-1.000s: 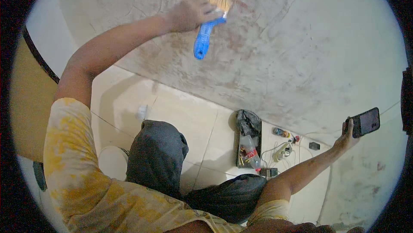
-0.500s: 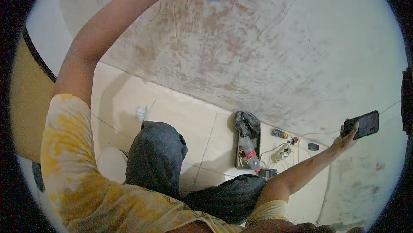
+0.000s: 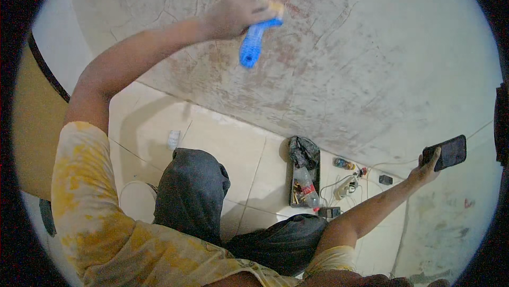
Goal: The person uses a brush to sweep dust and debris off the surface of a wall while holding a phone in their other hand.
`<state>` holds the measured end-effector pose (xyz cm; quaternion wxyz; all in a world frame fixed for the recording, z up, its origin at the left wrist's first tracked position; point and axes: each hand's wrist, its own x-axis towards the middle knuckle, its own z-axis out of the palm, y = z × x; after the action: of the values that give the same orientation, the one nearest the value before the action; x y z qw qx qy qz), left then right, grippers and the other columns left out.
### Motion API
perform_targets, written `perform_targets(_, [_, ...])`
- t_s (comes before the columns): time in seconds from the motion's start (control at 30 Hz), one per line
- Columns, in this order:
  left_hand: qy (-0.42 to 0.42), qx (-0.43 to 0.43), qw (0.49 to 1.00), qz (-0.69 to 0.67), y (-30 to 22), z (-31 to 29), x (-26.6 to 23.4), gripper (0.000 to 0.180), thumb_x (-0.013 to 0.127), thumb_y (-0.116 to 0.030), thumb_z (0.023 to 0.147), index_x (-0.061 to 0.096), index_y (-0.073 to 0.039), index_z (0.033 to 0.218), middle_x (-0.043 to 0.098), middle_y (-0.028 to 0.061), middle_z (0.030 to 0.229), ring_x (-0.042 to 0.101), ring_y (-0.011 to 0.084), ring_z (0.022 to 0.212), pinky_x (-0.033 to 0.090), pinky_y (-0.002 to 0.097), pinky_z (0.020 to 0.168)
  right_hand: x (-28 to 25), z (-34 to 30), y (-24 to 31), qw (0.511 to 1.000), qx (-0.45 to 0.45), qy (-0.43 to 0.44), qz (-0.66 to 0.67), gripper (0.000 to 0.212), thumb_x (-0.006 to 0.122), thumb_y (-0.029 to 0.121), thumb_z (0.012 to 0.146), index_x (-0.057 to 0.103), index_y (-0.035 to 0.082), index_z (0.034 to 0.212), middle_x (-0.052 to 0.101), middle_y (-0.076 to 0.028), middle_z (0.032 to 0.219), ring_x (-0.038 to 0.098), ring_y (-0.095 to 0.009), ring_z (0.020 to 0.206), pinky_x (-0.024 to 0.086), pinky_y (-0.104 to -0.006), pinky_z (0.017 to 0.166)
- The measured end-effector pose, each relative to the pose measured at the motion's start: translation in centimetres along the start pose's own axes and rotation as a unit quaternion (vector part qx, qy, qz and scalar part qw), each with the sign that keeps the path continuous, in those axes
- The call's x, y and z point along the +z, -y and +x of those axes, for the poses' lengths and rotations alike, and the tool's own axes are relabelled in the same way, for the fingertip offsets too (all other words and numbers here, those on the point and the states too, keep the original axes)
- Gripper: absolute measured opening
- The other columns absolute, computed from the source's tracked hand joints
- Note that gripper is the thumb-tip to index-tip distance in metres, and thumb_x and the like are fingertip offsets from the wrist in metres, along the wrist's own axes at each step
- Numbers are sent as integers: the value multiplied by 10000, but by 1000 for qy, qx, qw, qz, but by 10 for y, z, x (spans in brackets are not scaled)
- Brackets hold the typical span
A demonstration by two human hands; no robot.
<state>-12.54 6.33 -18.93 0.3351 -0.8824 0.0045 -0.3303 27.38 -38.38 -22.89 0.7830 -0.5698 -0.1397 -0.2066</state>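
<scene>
Taking the middle of the view as the clock's centre, the left hand [image 3: 229,18] is at about 12 o'clock, fingers curled around the upper part of a paintbrush [image 3: 253,40], near where its pale bristles begin. The brush's blue handle points down toward 7 o'clock in front of a grey, red-stained wall [image 3: 339,83]. The bristles are blurred, so I cannot tell whether they touch the wall.

The right hand [image 3: 426,170] is stretched out to about 3 o'clock, holding a dark phone [image 3: 452,152] with its thumb across the near edge.

On the pale tiled floor [image 3: 230,133], between 4 and 5 o'clock, is a black tray [image 3: 292,194] carrying a crumpled black bag [image 3: 304,150] and a clear plastic bottle [image 3: 306,182] with a red label. Just beyond it, near 4 o'clock, are a small dark bottle [image 3: 343,163], pale cables [image 3: 328,187] and a black block [image 3: 385,180]. A small whitish object [image 3: 173,139] is at 9 o'clock, and a round white container [image 3: 137,196] is at 8 o'clock, beside the person's dark-clothed knee [image 3: 195,181].
</scene>
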Motion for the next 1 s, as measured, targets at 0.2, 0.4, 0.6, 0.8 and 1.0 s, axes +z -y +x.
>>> perform_targets(0.2, [-132, -65, 981, 127, 30, 49, -85, 331, 586, -185, 737, 604, -94, 1056, 620, 133, 1000, 630, 280, 769, 493, 368, 624, 6, -4, -3, 999, -10, -9, 33, 479, 792, 351, 654, 590, 50, 967, 601, -40, 873, 569, -161, 755, 466, -302, 619])
perform_targets(0.4, [-151, -70, 959, 227, 57, 23, -33, 342, 591, -196, 729, 588, -79, 1050, 618, 119, 985, 622, 274, 793, 490, 369, 637, 8, -10, 5, 998, -38, -40, -2, 558, 797, 360, 644, 558, 29, 1025, 599, -76, 945, 576, -189, 771, 472, -307, 571])
perform_targets(0.6, [-15, -12, 991, 135, 20, -29, 18, 383, 556, -177, 757, 551, -182, 1140, 586, 56, 970, 601, 223, 824, 514, 356, 654, 10, -13, 10, 998, -48, -39, -16, 570, 784, 377, 651, 555, 32, 1042, 596, -81, 955, 572, -190, 785, 473, -295, 568])
perform_targets(0.8, [-20, 11, 995, 99, 13, 1, -18, 375, 551, -181, 762, 552, -184, 1137, 586, 55, 965, 605, 204, 827, 509, 352, 615, 13, -17, 17, 997, -58, -46, 0, 506, 808, 358, 629, 582, 28, 940, 603, -58, 871, 574, -167, 734, 474, -282, 557])
perform_targets(1.0, [-132, -60, 984, 100, 39, 54, -75, 345, 592, -203, 716, 578, -90, 1042, 607, 100, 893, 607, 263, 749, 479, 387, 624, 4, -9, 15, 998, -59, -25, -17, 549, 790, 336, 661, 558, 27, 1051, 603, -79, 968, 584, -199, 807, 482, -291, 574])
